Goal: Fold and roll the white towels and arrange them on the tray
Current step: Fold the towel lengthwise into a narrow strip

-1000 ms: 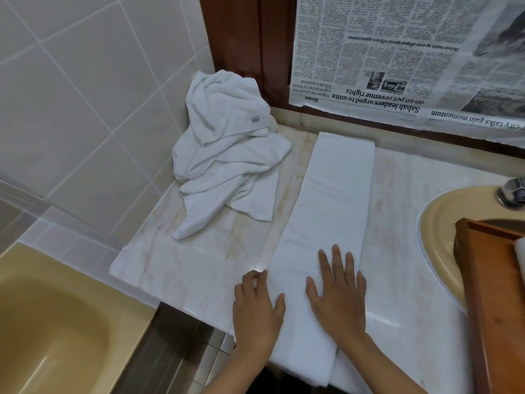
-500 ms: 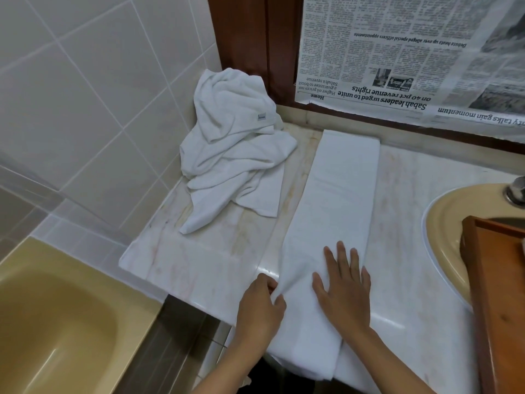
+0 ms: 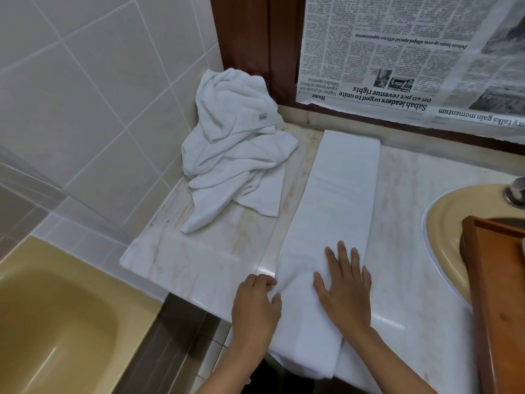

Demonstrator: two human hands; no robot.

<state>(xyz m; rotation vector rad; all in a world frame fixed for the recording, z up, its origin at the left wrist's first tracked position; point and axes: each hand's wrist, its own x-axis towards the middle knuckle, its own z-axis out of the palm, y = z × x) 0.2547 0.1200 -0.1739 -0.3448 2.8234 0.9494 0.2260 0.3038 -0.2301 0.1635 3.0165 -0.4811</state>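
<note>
Towel heap (image 3: 235, 155) beside folded towel (image 3: 338, 200), left hand (image 3: 255, 311) in pinch on its edge, right hand (image 3: 345, 294) flat atop

Cut by the right edge: wooden tray (image 3: 500, 294), tap (image 3: 515, 191) and yellow basin (image 3: 443, 223). Cut by the left and near edges: yellow bathtub (image 3: 56, 322). Tucked, apparently, under the left edge of folded towel (image 3: 335, 200): fingertips of left hand (image 3: 255, 308). Too small to read: label (image 3: 262, 116) on crumpled towel (image 3: 235, 166).
</note>
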